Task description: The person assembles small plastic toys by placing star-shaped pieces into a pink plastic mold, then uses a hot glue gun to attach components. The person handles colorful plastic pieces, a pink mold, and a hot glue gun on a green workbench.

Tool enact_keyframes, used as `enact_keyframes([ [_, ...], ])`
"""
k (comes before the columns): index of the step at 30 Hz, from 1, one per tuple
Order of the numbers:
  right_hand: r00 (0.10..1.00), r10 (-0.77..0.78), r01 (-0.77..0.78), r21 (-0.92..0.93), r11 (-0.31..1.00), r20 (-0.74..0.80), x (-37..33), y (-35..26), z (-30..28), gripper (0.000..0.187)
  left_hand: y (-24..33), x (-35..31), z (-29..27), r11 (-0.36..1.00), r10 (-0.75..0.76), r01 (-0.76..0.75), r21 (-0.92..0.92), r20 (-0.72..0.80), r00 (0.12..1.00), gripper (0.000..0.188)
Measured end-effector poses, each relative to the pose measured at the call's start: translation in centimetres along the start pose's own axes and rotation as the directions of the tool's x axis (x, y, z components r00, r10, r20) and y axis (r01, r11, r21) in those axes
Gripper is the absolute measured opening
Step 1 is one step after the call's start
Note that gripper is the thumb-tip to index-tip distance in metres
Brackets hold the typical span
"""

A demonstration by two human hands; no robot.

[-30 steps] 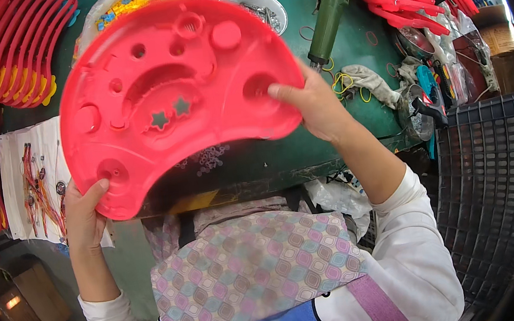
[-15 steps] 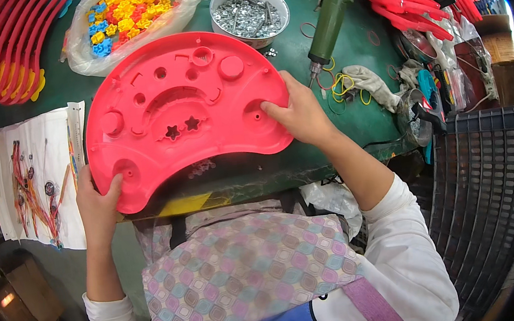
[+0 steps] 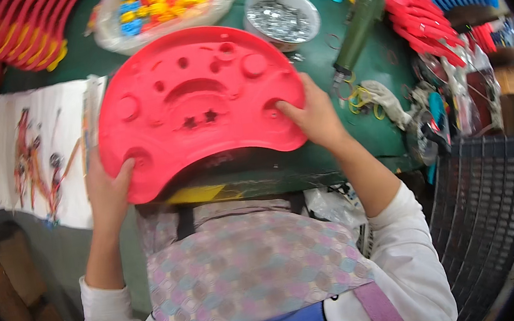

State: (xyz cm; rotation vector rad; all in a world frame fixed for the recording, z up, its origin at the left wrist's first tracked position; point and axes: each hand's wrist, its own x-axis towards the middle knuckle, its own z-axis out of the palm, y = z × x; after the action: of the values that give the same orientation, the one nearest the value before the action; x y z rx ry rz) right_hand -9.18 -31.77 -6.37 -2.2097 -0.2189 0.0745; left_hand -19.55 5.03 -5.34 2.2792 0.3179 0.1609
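A curved, half-moon-shaped red plastic panel [image 3: 204, 144] is held up over the near edge of the table, slightly tilted. It has round raised bosses, holes and two star-shaped cutouts near its middle. My left hand [image 3: 108, 185] grips its lower left end, the thumb on top beside a round recess. At the right end, my right hand [image 3: 317, 118] holds it with the thumb in another recess. The other fingers of both hands are hidden under or behind the panel. Just beyond it stand a white bowl of small metal parts [image 3: 281, 19] and a bag of small star-shaped plastic pieces [image 3: 171, 7].
A green electric screwdriver [image 3: 358, 32] lies at the right near a white glove [image 3: 384, 98] and rubber bands. Red panels [image 3: 29, 28] are stacked on the left, above a white sheet with wires [image 3: 44, 154]. Red and blue parts fill the far right. A black crate [image 3: 488, 215] stands beside me.
The view has shifted, so the table things appear farther right. Both hands keep their grip, and the panel stays in about the same place over the table edge.
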Motion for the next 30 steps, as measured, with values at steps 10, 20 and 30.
enact_keyframes([
  [10,0.997,0.051,-0.057,0.091,0.994,0.063,-0.1,-0.8,0.2,0.043,-0.2,0.9,0.5,0.994,-0.107,0.107,-0.005,-0.027,0.994,0.051],
  [20,0.975,-0.214,0.215,-0.439,0.873,0.052,0.2,-2.1,-0.7,0.074,2.9,0.9,1.9,0.721,0.614,-0.684,0.115,0.351,0.707,0.037],
  [30,0.808,-0.567,0.589,-0.256,0.766,0.161,15.6,-8.5,3.2,0.017,6.4,14.1,-1.4,0.907,0.421,-0.386,-0.168,0.347,0.838,0.017],
])
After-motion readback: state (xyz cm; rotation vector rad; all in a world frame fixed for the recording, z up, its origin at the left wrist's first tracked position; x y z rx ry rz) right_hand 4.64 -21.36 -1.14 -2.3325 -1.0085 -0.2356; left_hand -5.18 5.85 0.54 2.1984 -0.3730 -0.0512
